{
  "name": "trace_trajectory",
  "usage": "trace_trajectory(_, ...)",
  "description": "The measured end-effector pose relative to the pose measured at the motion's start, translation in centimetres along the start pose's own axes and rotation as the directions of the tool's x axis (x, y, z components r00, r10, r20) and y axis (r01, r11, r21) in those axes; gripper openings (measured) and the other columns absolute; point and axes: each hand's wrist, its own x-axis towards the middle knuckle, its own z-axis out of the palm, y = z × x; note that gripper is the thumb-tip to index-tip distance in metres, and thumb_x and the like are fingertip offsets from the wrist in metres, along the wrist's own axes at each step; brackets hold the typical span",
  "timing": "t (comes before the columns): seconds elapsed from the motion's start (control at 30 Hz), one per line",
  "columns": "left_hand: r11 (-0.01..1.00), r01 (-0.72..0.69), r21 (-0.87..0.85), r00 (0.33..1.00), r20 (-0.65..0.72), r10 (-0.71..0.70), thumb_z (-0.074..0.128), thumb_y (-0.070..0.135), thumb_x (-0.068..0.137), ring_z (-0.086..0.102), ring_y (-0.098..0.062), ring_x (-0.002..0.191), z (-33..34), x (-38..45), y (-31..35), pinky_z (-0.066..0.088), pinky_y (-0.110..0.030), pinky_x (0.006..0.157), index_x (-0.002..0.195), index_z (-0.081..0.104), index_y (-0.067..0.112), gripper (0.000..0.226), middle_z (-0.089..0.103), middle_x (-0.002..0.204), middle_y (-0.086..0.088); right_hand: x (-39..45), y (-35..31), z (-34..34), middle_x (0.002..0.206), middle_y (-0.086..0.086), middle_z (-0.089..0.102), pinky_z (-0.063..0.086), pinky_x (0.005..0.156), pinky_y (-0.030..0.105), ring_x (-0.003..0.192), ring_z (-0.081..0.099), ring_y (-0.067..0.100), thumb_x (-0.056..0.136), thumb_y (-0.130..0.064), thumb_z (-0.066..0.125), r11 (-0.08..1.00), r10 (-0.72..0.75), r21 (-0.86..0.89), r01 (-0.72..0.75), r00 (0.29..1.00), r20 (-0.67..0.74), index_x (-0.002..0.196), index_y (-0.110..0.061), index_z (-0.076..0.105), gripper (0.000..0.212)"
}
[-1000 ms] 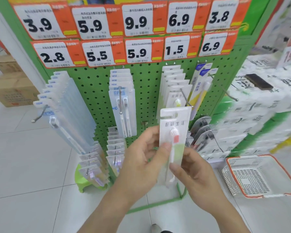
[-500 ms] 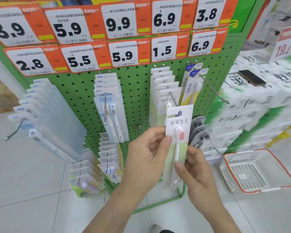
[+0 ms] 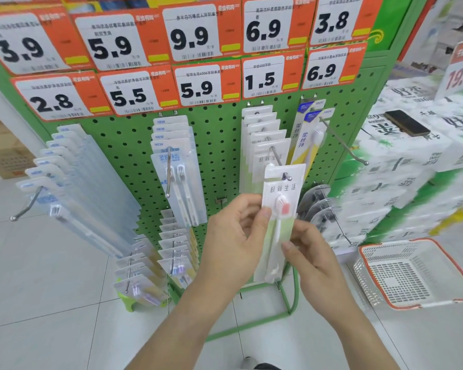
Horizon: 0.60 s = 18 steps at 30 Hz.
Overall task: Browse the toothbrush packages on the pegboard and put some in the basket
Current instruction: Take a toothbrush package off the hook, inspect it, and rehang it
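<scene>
You are holding one toothbrush package (image 3: 280, 209) upright in front of the green pegboard (image 3: 219, 145), your left hand (image 3: 233, 239) pinching its left edge and your right hand (image 3: 312, 252) pinching its lower right edge. The basket (image 3: 412, 273) is sitting on the floor to your right.

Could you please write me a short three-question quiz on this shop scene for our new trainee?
1. True or false: the toothbrush package is held by both the left hand and the right hand.
2. Is the basket (a) holding packages, (b) bare inside, (c) hanging on the pegboard?
3. What dark item lies on the stacked tissue packs?

Key: 1 true. 2 b; it sits on the floor to the right. 3 a phone.
</scene>
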Motion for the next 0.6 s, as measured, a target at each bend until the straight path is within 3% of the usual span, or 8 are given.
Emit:
trace_trajectory(0.1,0.999,-0.007,0.048,1.000,-0.002,0.008,0.062,0.012,0.099,0.072,-0.004,0.093,-0.2,0.5,-0.1,0.056,-0.023,0.084,0.102,0.069,0.022,0.013,0.077,0.098,0.014,2.0,-1.4,-0.7,0.117,-0.005,0.071,0.054,0.090,0.041,0.109,0.067,0.017,0.098,-0.030,0.052,0.996,-0.061,-0.065,0.056,0.994,-0.091,0.120,-0.027,0.062,0.024)
trace_trajectory(0.2,0.994,-0.018,0.104,1.000,-0.004,0.018,0.062,0.016,0.099,0.071,-0.004,0.093,-0.4,0.8,-0.1,0.055,-0.026,0.086,0.101,0.068,0.025,0.011,0.076,0.098,0.017,4.4,-4.2,-1.3,0.109,-0.009,0.074,0.054,0.074,0.028,0.102,0.070,0.016,0.105,-0.022,0.051,0.979,-0.160,-0.148,0.137,0.975,-0.154,0.114,-0.033,0.063,0.019)
trace_trajectory(0.3,0.988,-0.021,0.152,1.000,-0.003,0.022,0.062,0.017,0.099,0.069,-0.001,0.092,-0.5,1.0,0.2,0.053,-0.019,0.084,0.100,0.069,0.025,0.011,0.075,0.096,0.019,6.3,-7.3,-1.7,0.099,-0.012,0.071,0.050,0.071,0.022,0.089,0.067,0.007,0.103,-0.010,0.054,0.928,-0.276,-0.303,0.217,0.947,-0.167,0.107,-0.032,0.066,0.025)
trace_trajectory(0.37,0.985,-0.017,0.171,1.000,0.002,0.017,0.061,0.018,0.099,0.069,-0.001,0.090,-0.5,1.1,0.2,0.053,-0.018,0.083,0.100,0.069,0.024,0.010,0.075,0.095,0.017,7.6,-9.3,-1.9,0.104,-0.011,0.069,0.049,0.075,0.018,0.089,0.065,0.005,0.101,-0.007,0.055,0.852,-0.354,-0.452,0.264,0.927,-0.126,0.109,-0.027,0.068,0.026)
trace_trajectory(0.43,0.981,-0.010,0.196,1.000,0.006,0.010,0.062,0.019,0.099,0.068,-0.001,0.089,-0.4,1.3,0.2,0.053,-0.017,0.082,0.102,0.069,0.023,0.009,0.075,0.093,0.014,9.1,-11.1,-2.2,0.111,-0.005,0.068,0.052,0.084,0.028,0.093,0.064,0.014,0.099,-0.003,0.056,0.745,-0.387,-0.600,0.290,0.921,-0.036,0.114,-0.021,0.070,0.027)
trace_trajectory(0.5,0.977,-0.008,0.213,1.000,0.013,0.006,0.062,0.019,0.099,0.068,0.000,0.088,-0.4,1.5,0.4,0.052,-0.013,0.080,0.103,0.070,0.023,0.009,0.074,0.093,0.014,10.6,-12.6,-2.6,0.112,-0.005,0.066,0.050,0.085,0.033,0.094,0.063,0.018,0.098,-0.003,0.057,0.648,-0.338,-0.712,0.272,0.940,0.052,0.117,-0.019,0.071,0.029)
trace_trajectory(0.6,0.977,-0.003,0.213,1.000,0.008,0.001,0.062,0.021,0.099,0.067,0.001,0.087,-0.3,1.7,0.5,0.052,-0.013,0.079,0.101,0.070,0.023,0.009,0.074,0.091,0.015,12.3,-14.2,-2.9,0.101,-0.010,0.065,0.045,0.079,0.028,0.088,0.060,0.014,0.097,-0.008,0.062,0.572,-0.217,-0.781,0.250,0.965,0.150,0.114,-0.023,0.072,0.025)
